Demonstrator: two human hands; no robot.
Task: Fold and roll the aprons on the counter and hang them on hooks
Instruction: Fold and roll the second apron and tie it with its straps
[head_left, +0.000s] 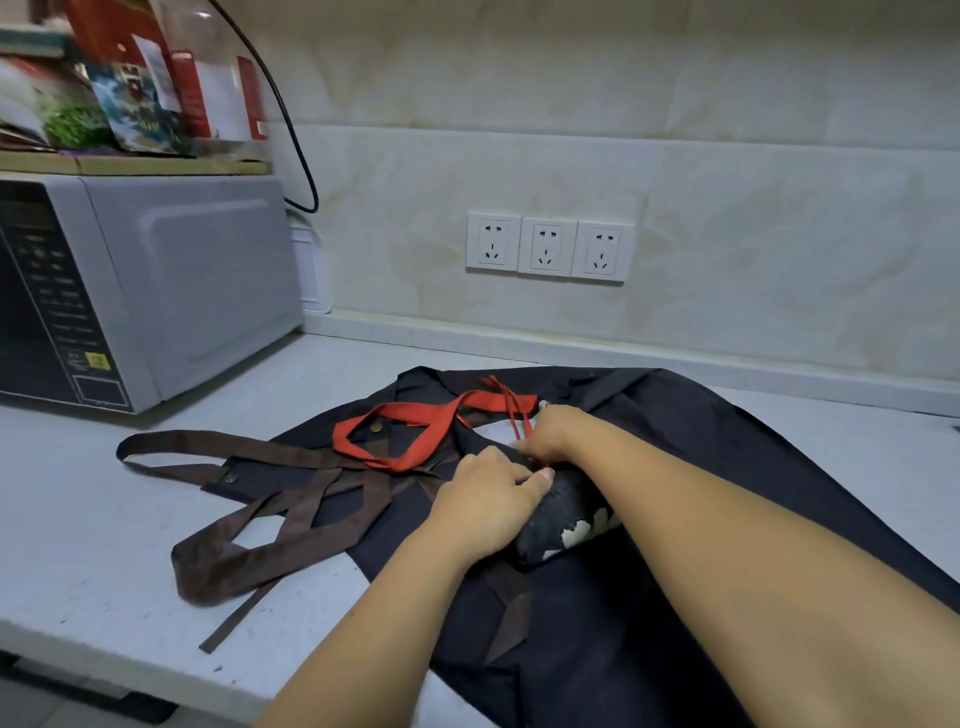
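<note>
A rolled dark apron (558, 525) with a white pattern lies on top of a flat dark apron (701, 431) spread over the white counter (104, 545). My left hand (488, 499) grips the upper end of the roll, thumb on top. Just beyond it, my right hand (550, 431) pinches a thin red tie (511, 410) at the roll's end. A wide red neck strap (400, 441) loops to the left of my hands. Brown straps (275, 514) of another apron trail toward the counter's front left.
A grey microwave (140, 291) stands at the left, with boxes and packets (130, 88) stacked on it. A black cable (296, 150) hangs behind it. Three wall sockets (548, 249) sit on the tiled wall. The counter's front edge runs along the lower left.
</note>
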